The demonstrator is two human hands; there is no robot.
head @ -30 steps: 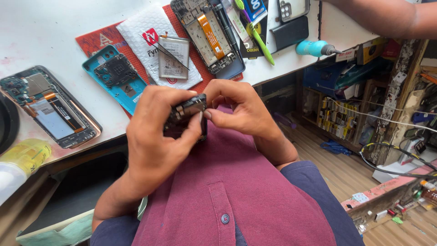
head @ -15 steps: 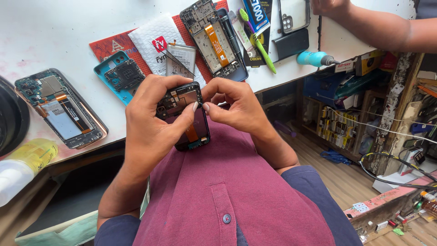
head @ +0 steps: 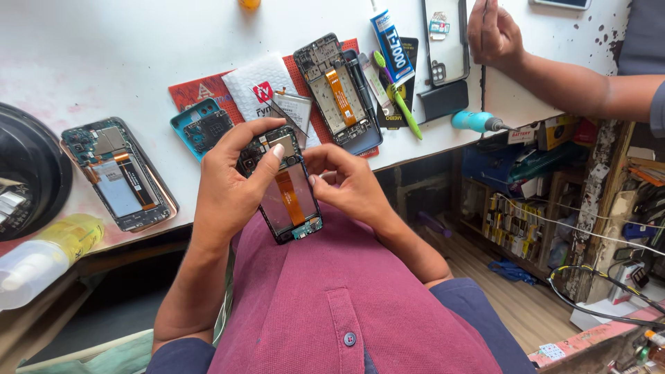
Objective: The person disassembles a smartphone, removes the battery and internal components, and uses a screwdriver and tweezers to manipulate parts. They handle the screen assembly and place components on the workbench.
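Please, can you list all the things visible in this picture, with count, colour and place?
opened phone: 1, black with orange strip, held in both hands
opened phones on table: 2, dark, left and centre
teal back cover: 1, by the red mat
glue tube: 1, blue-white, table top
plastic bottle: 1, clear-yellow, lower left
co-worker's hand: 1, top right
left hand: grips the phone
right hand: fingertips at the phone's edge

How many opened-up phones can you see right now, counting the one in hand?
3, maybe more. One opened phone is held in the left hand and right hand; one phone lies on the table's left; another phone lies on the red mat. Loose covers nearby aren't counted.
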